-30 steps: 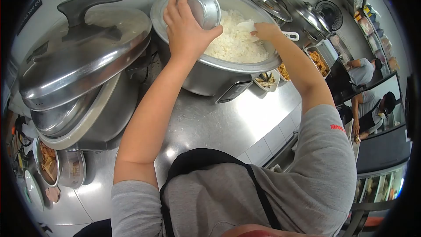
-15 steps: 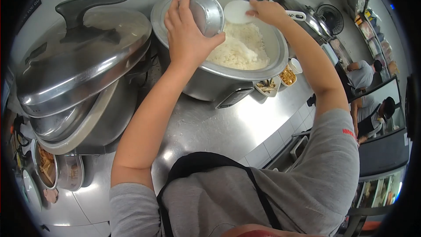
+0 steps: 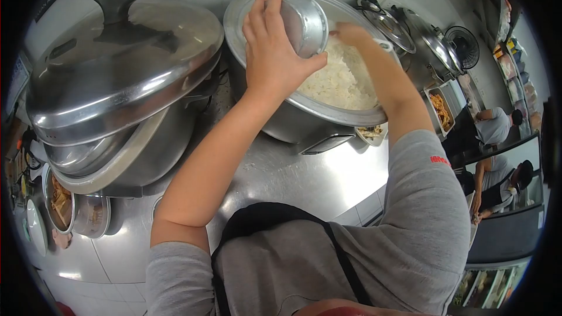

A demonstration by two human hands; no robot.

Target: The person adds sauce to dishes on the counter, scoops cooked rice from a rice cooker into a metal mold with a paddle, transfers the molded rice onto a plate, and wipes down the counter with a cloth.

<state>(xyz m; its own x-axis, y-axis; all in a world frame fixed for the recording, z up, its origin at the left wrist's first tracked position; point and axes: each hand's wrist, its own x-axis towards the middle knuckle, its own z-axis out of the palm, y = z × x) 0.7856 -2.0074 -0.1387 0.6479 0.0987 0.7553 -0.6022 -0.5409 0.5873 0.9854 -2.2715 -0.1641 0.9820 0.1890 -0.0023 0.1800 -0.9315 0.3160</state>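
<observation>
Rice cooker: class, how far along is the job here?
Looks done: the cooker is open, its rice exposed. In hand: the left hand holds a metal bowl tilted above the cooker; the right hand, blurred, reaches over it. Perhaps left: serving more rice, since plenty shows; the bowl's contents are hidden.

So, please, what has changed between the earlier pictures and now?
The right hand had the white paddle in the rice, then lifted it; now that hand is nearer the metal cup, the paddle's blade too blurred to make out. The view shifted a little. Nothing was visibly let go. The left hand still holds the cup at the pot, and the big lid stayed tilted.
</observation>
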